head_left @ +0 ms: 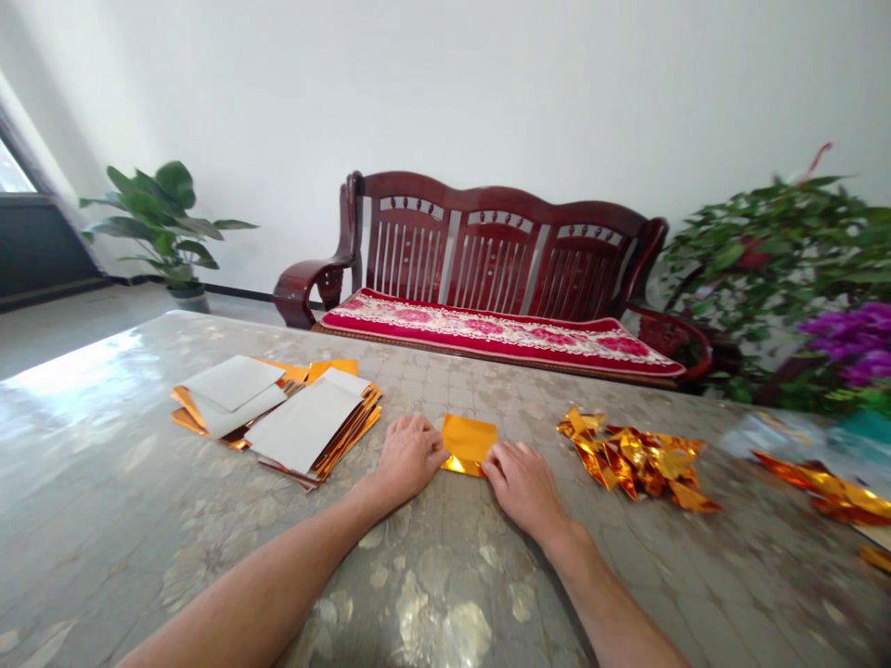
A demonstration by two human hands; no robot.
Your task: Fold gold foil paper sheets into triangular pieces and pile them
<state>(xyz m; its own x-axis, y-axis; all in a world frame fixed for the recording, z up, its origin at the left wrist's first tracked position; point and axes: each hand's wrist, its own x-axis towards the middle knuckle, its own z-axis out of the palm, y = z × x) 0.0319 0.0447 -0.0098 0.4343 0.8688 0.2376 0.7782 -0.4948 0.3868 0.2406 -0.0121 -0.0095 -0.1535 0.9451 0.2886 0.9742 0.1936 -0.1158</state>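
A small sheet of gold foil paper (471, 436) lies on the table between my two hands, its near edge shinier than the rest. My left hand (412, 455) pinches the sheet's left side, fingers curled. At the lower right corner, my right hand (521, 481) grips it between thumb and fingers. Left of my hands sits a stack of foil paper (301, 427) with pale backs facing up and gold edges showing. To the right is a heap of folded gold foil pieces (637, 456).
The table (445, 594) has a glossy floral cover. More gold foil (835, 490) and clear plastic lie at the far right. Behind the table stands a dark red wooden bench (501, 246) with a red patterned cushion. Potted plants (163, 223) flank it.
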